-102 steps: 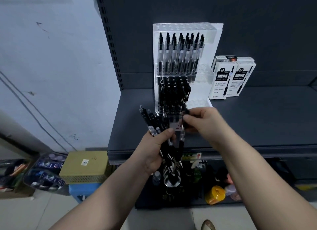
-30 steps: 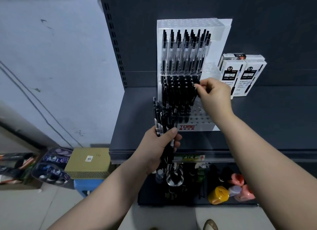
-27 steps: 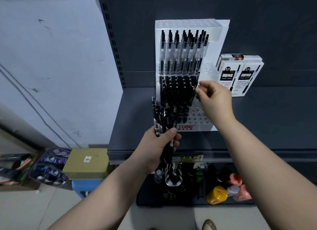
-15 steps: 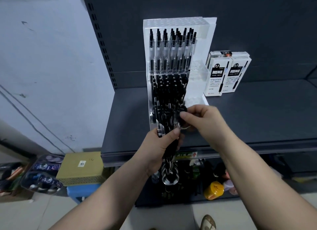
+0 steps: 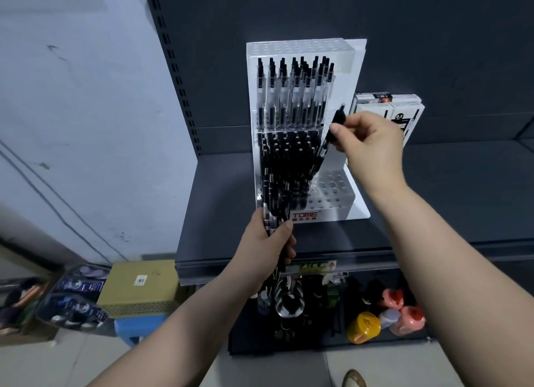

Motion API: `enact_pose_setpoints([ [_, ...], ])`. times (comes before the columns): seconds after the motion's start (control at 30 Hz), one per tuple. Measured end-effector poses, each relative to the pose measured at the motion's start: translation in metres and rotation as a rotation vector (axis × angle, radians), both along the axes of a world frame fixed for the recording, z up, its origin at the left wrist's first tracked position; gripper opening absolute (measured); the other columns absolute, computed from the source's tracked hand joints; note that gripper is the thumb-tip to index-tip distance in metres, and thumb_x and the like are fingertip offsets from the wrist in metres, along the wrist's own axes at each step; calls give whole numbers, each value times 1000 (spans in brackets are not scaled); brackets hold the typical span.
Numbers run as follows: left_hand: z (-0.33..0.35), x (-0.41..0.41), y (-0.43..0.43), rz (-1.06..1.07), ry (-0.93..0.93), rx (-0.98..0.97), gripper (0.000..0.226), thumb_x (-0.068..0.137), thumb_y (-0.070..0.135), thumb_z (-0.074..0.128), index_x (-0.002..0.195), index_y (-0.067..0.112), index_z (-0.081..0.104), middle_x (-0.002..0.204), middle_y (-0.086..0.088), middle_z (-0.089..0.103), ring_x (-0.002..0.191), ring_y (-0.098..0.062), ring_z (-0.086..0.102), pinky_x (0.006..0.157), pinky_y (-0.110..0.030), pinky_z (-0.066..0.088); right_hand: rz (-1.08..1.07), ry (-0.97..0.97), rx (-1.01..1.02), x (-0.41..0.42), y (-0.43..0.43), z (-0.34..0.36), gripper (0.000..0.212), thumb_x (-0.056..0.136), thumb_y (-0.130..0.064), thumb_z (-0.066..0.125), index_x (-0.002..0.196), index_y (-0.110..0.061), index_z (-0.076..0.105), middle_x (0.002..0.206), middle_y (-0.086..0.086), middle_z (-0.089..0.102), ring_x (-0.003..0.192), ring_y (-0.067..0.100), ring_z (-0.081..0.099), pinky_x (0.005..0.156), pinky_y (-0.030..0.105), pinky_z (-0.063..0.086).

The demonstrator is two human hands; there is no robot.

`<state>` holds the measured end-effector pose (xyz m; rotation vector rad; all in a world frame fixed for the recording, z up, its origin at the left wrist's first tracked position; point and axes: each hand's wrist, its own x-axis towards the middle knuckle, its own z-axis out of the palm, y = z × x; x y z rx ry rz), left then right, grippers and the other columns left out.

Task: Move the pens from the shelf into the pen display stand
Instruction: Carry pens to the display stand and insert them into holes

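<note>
The right grip (image 5: 372, 143) pinches a single pen (image 5: 336, 120) between thumb and fingertips, close to its upper end. This pen is tilted, with its lower end pointing down and left toward the right edge of the middle tier of the pen display stand (image 5: 329, 216). The left grip (image 5: 268, 242) is curled round a bundle of pens (image 5: 273, 216), held roughly upright just in front of the stand's front left corner. The stand rests on the dark shelf (image 5: 433, 198). Its upper tier carries clear-barrelled pens (image 5: 294, 97) standing upright. Lower down, black pens (image 5: 289, 161) fill the left side, and open holes show at the right. White pen boxes (image 5: 413, 117) stand on the shelf behind the right grip.
</note>
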<state>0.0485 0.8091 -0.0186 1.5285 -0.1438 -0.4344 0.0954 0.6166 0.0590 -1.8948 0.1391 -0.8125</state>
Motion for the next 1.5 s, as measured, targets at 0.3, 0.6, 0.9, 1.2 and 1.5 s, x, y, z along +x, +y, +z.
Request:
enact_pose_setpoints([
  [0.3,-1,2,5,-23,-4,-92,5,99,19,44,101,14,46,74,-1,59,62,-15,56,61,-29,47,-12,216,-221,7,9,-40,14,87,-21,68,78,-11,65,57,-9,53,52,1,44,53,14,36],
  [0.6,-3,-3,1,-29,60,-233,4,93,12,56,93,10,53,73,-4,66,62,-17,59,56,-27,47,72,274,-3,-48,19,-33,6,88,-24,67,93,-24,70,77,-7,70,76,12,67,73,28,56],
  [0.9,-3,-9,-14,-31,139,-300,11,92,15,57,101,10,61,83,-10,69,69,-21,66,60,-29,53,264,400,282,-76,29,-31,14,86,-11,68,72,-11,68,62,3,69,59,18,66,63,39,56],
  [1.2,-6,-8,-4,32,63,-220,7,100,18,43,100,12,47,69,-4,57,49,-11,43,47,-25,37,-59,-103,34,-39,3,7,4,86,-17,67,82,-19,67,71,-1,65,72,21,67,69,33,58],
  [1.5,-1,-10,0,0,-27,-243,12,102,16,35,100,11,45,74,-6,62,53,-13,46,50,-25,39,-51,76,-194,-14,11,-26,6,88,-24,66,84,-21,67,63,-14,56,59,-2,50,57,6,36],
])
